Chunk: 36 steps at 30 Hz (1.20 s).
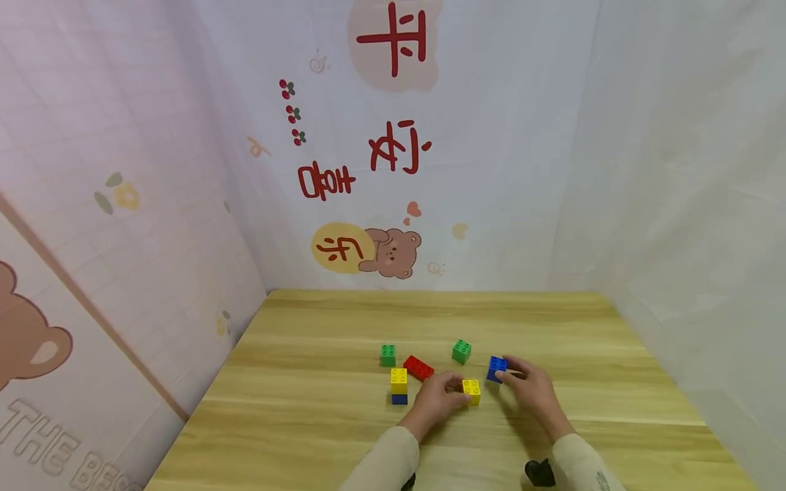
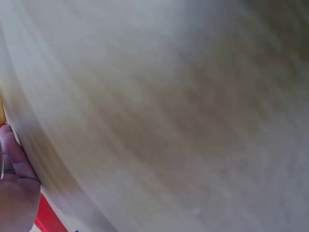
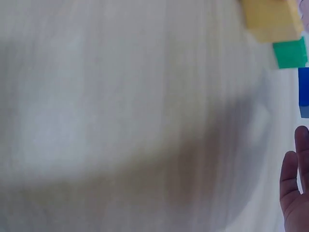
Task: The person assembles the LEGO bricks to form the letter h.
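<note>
My left hand (image 1: pixel 439 398) pinches a yellow toy brick (image 1: pixel 471 392) between thumb and fingers near the middle of the table. To the right, my right hand (image 1: pixel 529 386) has its thumb and fingers at the sides of a blue brick (image 1: pixel 497 368), pinching it. In the right wrist view, two fingers (image 3: pixel 289 174) lie below the blue brick (image 3: pixel 303 89). Left of the left hand stands a stack, a yellow brick (image 1: pixel 399 379) on top of a blue one (image 1: pixel 399 399). A red brick (image 1: pixel 419 368) lies just behind the left hand.
Two green bricks stand farther back, one (image 1: pixel 388 354) behind the stack and one (image 1: pixel 462 351) left of the blue brick in my right hand. The wooden table (image 1: pixel 295 395) ends at a printed cloth wall (image 1: pixel 491 170), with cloth on both sides.
</note>
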Motion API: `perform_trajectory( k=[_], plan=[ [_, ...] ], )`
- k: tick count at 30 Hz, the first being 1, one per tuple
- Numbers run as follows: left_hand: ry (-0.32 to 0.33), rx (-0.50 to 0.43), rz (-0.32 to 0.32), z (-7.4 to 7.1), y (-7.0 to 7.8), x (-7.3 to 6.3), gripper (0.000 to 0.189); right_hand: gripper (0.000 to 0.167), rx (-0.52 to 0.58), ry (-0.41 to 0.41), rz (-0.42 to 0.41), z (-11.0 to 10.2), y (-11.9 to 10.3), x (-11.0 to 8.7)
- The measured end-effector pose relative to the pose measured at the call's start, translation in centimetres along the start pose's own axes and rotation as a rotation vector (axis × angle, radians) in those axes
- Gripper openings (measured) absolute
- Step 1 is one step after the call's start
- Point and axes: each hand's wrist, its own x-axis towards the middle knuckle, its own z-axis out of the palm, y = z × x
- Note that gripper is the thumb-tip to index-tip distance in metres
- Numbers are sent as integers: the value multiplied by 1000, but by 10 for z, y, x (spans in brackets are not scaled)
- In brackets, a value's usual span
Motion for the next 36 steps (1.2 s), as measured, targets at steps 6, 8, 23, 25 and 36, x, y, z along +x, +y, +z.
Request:
perform_trajectory(
  k=[6, 8, 23, 25, 36],
  plan=[
    [-9, 1, 14, -5, -6, 1, 36, 52, 27, -56, -69, 6, -20, 0],
    [-15, 1, 14, -6, -6, 2, 36, 50, 31, -81, -87, 7, -25, 1],
    [-31, 17, 62, -10, -1, 10, 29, 40, 48, -185, -146, 13, -31, 4],
    [-31, 18, 63, -9, -2, 10, 28, 39, 38, -211, -174, 14, -30, 3],
    [-49, -11, 55, -1, -9, 5, 28, 37, -44, -282, -275, 11, -22, -2]
  ],
)
